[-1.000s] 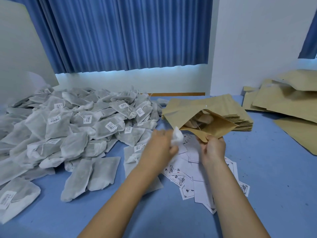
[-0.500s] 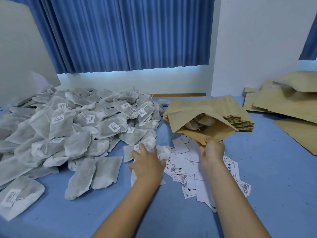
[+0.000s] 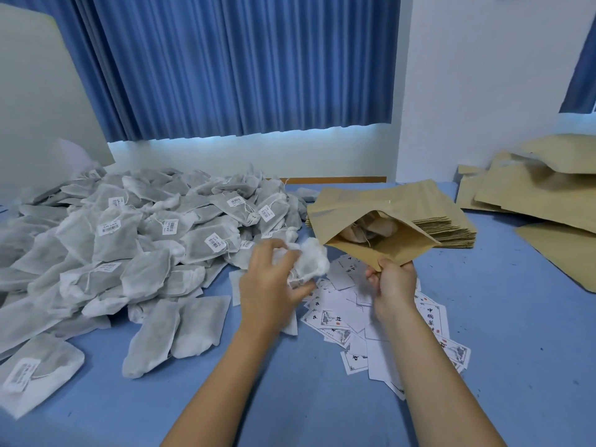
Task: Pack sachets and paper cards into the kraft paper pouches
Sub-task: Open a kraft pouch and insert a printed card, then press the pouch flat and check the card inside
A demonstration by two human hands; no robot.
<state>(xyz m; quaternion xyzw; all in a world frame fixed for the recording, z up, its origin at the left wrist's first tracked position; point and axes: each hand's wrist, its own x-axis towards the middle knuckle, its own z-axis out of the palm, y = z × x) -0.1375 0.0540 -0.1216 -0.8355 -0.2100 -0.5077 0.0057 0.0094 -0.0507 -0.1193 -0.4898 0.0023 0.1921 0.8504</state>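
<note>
My left hand (image 3: 272, 280) grips a crumpled white sachet (image 3: 311, 261) just left of the pouch mouth, lifted off the table. With its fingers on the lower edge, my right hand (image 3: 395, 280) pinches an open kraft paper pouch (image 3: 392, 250) and holds it tilted, mouth facing me. Sachets show inside the pouch. A big heap of white sachets (image 3: 129, 246) covers the table's left side. Printed paper cards (image 3: 354, 321) lie scattered under and between my hands.
A flat stack of empty kraft pouches (image 3: 445, 221) sits behind the held pouch. More kraft pouches (image 3: 541, 195) are piled at the far right. The blue tabletop (image 3: 516, 350) runs to a white wall and blue curtains at the back.
My left hand went down to the sachets near the cards, took hold of one, and has lifted it toward the pouch mouth. The right hand kept the pouch in place.
</note>
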